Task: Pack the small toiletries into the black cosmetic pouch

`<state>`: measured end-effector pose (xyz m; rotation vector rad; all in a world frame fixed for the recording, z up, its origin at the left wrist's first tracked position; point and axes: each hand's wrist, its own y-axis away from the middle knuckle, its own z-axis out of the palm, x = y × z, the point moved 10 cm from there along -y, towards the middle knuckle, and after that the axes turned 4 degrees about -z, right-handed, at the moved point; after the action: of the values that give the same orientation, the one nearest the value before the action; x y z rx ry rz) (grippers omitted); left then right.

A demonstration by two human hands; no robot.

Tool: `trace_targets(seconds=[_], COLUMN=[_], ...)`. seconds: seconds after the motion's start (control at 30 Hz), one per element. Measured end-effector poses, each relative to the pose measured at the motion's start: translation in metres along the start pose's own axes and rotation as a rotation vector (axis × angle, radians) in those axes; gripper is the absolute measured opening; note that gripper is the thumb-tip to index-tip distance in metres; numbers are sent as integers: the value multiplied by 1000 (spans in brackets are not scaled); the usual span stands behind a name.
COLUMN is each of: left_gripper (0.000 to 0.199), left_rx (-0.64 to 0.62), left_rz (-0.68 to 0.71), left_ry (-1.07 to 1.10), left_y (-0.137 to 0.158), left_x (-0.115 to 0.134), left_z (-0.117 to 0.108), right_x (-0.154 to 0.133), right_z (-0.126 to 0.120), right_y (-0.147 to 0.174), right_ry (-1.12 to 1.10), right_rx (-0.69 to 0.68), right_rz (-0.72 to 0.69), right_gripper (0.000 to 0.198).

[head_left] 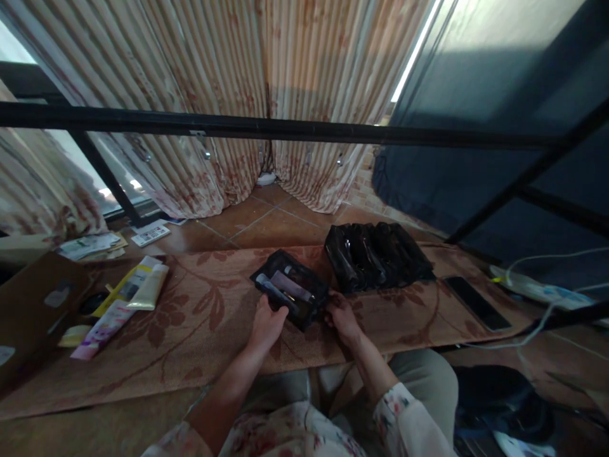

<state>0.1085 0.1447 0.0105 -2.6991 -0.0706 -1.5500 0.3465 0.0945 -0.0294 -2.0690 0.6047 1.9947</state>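
Observation:
A flat black pouch (306,312) with a see-through top lies tilted on the patterned cloth in front of me. Through its window show a pale pinkish tube (291,285) and a slim bluish-white tube (273,287). My left hand (267,322) grips the pouch's near left edge, thumb on top. At the right-hand corner, the fingers of my right hand (343,317) are pinched together on the pouch's edge; their tips are partly hidden. Just beyond my right hand sits a bulky, glossy black bag (378,257) with rounded ridges.
Several cosmetic tubes, among them a gold tube (149,287) and a pink-and-white tube (102,331), lie left beside a cardboard box (35,311). A dark phone (477,303) rests at right near white cables (535,333). A black metal rail (285,129) crosses ahead of curtains.

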Motion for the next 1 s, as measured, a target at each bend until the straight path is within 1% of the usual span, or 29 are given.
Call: trace_targets(seconds=[0.23,0.37,0.47,0.6,0.8,0.9,1.0], left_gripper=[32,34,35,36,44,46,42], left_rx=[-85,-117,-129,-136,-136,-125,-126], left_rz=[-136,-169,-175,-171,-151,-146,-145], left_ry=[98,162,227,337,501,542,569], left_y=[-2,-3,-3,-1,6,7,8], left_x=[-14,-19,-21,-25,-33,-37,-39], left_z=[-1,-2,-3,-4,-9,-12,-12], right_x=[-6,-9,-19,-37,-55,-66,-76], right_z=[6,8,13,29,50,58,66], right_y=[4,5,8,16,38,52,63], right_ry=[-46,-88,-129,-160,-148,-91,6], right_rx=[0,31,23,-37,-147,-209,-264], right_rz=[-57,-105,-169,-252,-294,-337,-391], right_gripper=[32,30,26,22,18,16,16])
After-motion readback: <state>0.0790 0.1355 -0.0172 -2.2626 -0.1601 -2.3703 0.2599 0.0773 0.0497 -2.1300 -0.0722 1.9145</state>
